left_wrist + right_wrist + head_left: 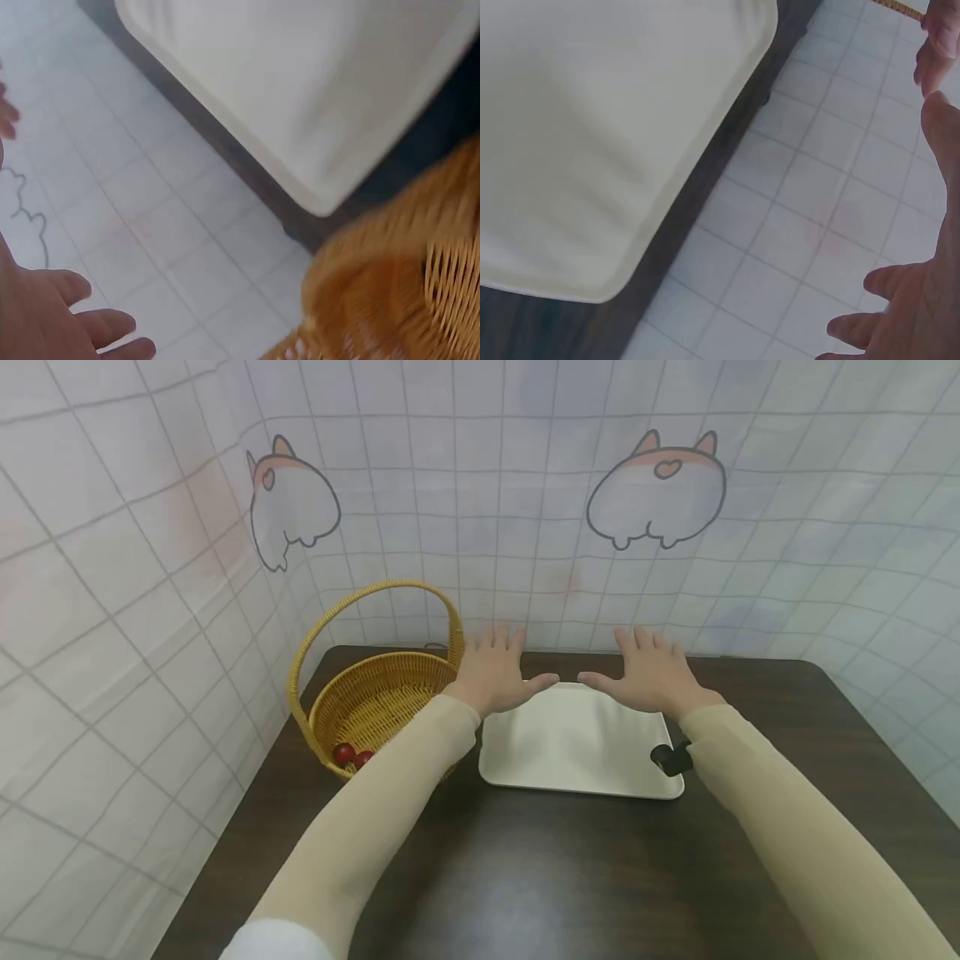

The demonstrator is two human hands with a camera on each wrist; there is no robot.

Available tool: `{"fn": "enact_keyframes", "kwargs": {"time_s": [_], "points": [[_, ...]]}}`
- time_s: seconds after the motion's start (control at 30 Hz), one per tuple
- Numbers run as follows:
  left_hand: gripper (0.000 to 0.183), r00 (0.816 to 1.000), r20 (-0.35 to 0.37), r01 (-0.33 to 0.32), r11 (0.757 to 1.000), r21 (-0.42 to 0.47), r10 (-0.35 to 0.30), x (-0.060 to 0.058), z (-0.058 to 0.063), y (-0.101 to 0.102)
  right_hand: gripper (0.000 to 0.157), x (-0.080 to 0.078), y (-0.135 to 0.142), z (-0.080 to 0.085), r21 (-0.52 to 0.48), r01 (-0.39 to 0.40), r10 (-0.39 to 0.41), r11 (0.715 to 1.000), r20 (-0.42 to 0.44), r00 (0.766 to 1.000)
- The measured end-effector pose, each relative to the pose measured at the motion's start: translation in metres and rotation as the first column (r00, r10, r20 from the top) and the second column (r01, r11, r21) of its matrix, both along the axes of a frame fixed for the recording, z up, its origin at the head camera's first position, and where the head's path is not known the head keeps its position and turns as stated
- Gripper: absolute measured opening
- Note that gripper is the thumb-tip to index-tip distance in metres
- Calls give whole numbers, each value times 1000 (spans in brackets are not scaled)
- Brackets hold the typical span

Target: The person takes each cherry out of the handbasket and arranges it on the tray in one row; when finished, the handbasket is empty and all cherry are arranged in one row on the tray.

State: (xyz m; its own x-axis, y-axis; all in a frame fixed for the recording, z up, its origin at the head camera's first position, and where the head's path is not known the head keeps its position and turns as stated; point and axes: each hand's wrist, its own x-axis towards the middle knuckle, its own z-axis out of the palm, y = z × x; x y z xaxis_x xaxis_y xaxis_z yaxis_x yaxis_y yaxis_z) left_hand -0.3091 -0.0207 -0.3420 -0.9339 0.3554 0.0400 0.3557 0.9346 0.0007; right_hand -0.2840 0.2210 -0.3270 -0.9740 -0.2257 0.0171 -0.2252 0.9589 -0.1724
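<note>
Left hand [491, 677] and right hand [654, 678], fingers straight and spread apart, thumbs directed inward, suspended above pale tray [570, 747], wicker basket [386, 697] near left hand.

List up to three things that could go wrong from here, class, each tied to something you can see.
1. In the head view, the left sleeve crosses in front of the basket, so it might catch the tall handle and tip the basket.
2. If the basket tipped, the round red items inside could roll out.
3. The black device at the right wrist overlaps the tray in that view; lowering that arm might knock the tray's edge.
</note>
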Motion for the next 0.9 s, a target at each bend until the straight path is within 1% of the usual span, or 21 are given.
{"fn": "enact_keyframes", "kwargs": {"time_s": [0.07,0.13,0.23,0.33,0.4,0.5,0.6,0.67,0.77,0.83,0.9], "points": [[99,1000,-7,16,1000,24,-16,6,-6,-2,108,2,1,-8,-5,-1,1,1000,-6,1000],[98,999,-16,36,998,60,-35,15,-13,-4,109,5,1,-19,-6,-5,5,1000,-3,1000],[95,998,-32,65,992,105,-62,35,-23,-11,109,12,-1,-35,-24,-23,24,999,2,1000],[93,995,-53,91,984,152,-84,58,-31,-18,107,23,-3,-51,-72,-46,45,996,-9,999],[89,992,-77,115,977,178,-102,72,-37,-21,103,31,-3,-63,-115,-61,58,992,-30,998],[84,986,-102,151,960,236,-130,88,-46,-22,94,42,-2,-77,-174,-77,66,982,-66,996],[76,984,-112,166,937,307,-138,102,-54,-28,81,51,-1,-92,-222,-79,58,972,-102,993],[68,984,-126,161,919,359,-124,109,-58,-37,70,57,0,-102,-257,-64,36,964,-114,993],[53,978,-191,161,889,429,-85,116,-64,-55,55,66,6,-115,-300,-27,-15,954,-138,990],[42,964,-261,182,858,479,-59,118,-68,-68,48,71,11,-121,-327,3,-57,945,-155,986],[33,933,-359,233,815,530,-33,118,-71,-82,42,75,17,-126,-356,25,-96,934,-183,978]]}}
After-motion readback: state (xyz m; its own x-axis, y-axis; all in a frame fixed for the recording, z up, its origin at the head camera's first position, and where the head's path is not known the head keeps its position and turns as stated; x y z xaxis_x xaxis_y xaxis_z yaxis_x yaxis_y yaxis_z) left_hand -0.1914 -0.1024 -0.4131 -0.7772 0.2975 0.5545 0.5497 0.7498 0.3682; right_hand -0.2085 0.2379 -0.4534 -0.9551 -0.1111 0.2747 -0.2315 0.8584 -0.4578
